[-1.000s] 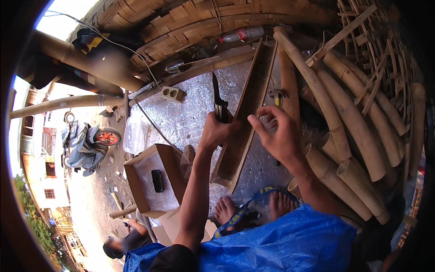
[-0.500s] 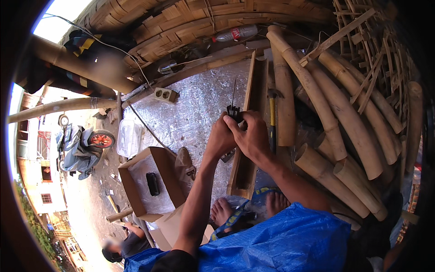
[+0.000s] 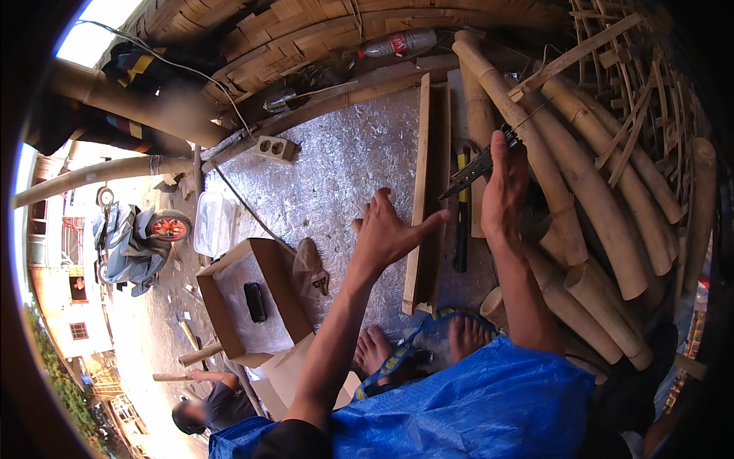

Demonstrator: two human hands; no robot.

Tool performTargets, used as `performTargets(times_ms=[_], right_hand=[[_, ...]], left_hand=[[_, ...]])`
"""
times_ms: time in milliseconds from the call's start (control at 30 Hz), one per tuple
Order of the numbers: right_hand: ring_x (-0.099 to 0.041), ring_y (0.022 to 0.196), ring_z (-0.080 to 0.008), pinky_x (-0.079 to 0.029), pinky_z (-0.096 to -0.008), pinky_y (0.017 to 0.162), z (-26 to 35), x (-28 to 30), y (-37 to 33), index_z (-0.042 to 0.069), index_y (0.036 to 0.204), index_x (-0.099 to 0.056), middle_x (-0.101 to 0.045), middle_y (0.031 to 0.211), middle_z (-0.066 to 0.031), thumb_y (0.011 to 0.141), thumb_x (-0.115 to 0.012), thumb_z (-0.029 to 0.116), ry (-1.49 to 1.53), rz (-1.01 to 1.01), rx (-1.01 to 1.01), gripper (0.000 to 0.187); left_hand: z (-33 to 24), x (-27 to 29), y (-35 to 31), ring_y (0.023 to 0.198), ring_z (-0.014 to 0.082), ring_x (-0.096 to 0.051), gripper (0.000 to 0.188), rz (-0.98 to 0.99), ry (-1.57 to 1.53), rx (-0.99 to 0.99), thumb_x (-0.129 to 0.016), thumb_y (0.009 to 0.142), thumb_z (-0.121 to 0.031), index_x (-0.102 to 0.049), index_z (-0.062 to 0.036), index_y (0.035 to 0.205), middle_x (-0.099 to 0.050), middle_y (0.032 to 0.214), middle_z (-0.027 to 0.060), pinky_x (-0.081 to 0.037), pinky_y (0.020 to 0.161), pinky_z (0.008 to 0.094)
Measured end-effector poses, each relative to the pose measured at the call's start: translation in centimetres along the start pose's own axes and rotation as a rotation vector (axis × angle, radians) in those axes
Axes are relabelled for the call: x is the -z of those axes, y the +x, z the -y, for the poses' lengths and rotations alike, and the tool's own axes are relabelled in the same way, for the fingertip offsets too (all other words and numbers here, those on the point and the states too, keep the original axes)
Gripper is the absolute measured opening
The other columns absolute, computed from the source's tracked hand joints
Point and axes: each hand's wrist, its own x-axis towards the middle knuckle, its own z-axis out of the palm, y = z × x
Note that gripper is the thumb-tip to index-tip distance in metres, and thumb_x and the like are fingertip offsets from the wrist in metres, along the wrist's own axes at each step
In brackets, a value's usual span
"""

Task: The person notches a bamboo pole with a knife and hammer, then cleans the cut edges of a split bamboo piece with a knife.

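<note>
Raised over the bamboo at the right, my right hand (image 3: 506, 183) is closed around a black tool (image 3: 470, 174). The tool has a slotted, handle-like body pointing down to the left and a thin rod by the thumb; its exact kind is unclear. My left hand (image 3: 391, 233) holds nothing, its fingers spread and the thumb reaching toward a long wooden trough (image 3: 422, 153). Beyond the trough, below the black tool, lies a hammer (image 3: 461, 241) with a yellow and black handle; its head is hidden.
Bamboo poles (image 3: 562, 168) crowd the right side. On the silvery floor sheet stand a socket block (image 3: 275, 148) and a clear plastic tub (image 3: 212, 222). An open cardboard box (image 3: 279, 283) holds a black object (image 3: 255, 302). Another person (image 3: 222, 405) grips a pole at lower left.
My hands were together over the trough around the black tool. My right hand has carried it right, while my left hand has let go and opened. The trough has shifted slightly.
</note>
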Motion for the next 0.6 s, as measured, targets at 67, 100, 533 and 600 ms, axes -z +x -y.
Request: performTargets(times_ms=[67, 100, 533, 600], right_hand=[[-0.064, 0.088, -0.0212, -0.05, -0.0333, 0.078, -0.5, 0.8, 0.4, -0.004, 0.108, -0.053, -0.06, 0.097, -0.0136, 0.103, -0.045, 0.056, 0.087, -0.038, -0.026, 0.061], [-0.065, 0.088, -0.0214, -0.051, -0.0334, 0.079, -0.5, 1.1, 0.3, -0.003, 0.107, -0.052, -0.06, 0.097, -0.014, 0.104, -0.042, 0.057, 0.171, -0.026, -0.063, 0.061], [-0.05, 0.06, -0.0102, -0.043, -0.0277, 0.057, -0.6, 2.7, -0.1, 0.009, 0.09, -0.051, -0.048, 0.068, 0.0016, 0.1, -0.044, 0.064, 0.301, 0.212, -0.621, 0.057], [-0.049, 0.06, -0.0099, -0.043, -0.0277, 0.057, 0.3, 2.7, 0.3, 0.009, 0.088, -0.053, -0.048, 0.067, 0.0011, 0.1, -0.04, 0.065, 0.243, 0.231, -0.643, 0.059]], left_hand=[[-0.2, -0.9, -0.6, 0.137, 0.0437, -0.038, 0.128, 0.131, 0.179, 0.001, -0.071, 0.064, -0.081, -0.039, 0.0219, 0.132, -0.043, 0.138, 0.0355, -0.027, 0.11, 0.059], [0.5, -2.9, -1.2, 0.136, 0.044, -0.039, 0.127, 0.078, 0.244, -0.032, -0.073, 0.063, -0.08, -0.04, 0.0223, 0.131, -0.045, 0.136, 0.0344, -0.026, 0.11, 0.0595], [6.5, 0.6, 2.1, 0.087, 0.0267, -0.069, 0.072, 0.466, -0.994, -0.018, -0.069, 0.067, -0.02, -0.049, 0.01, 0.129, -0.066, 0.109, 0.021, -0.058, 0.077, 0.0386], [7.9, 1.1, 2.0, 0.09, 0.0289, -0.068, 0.078, 0.488, -1.145, -0.086, -0.067, 0.063, -0.021, -0.048, 0.0092, 0.132, -0.065, 0.111, 0.0205, -0.058, 0.076, 0.0405]])
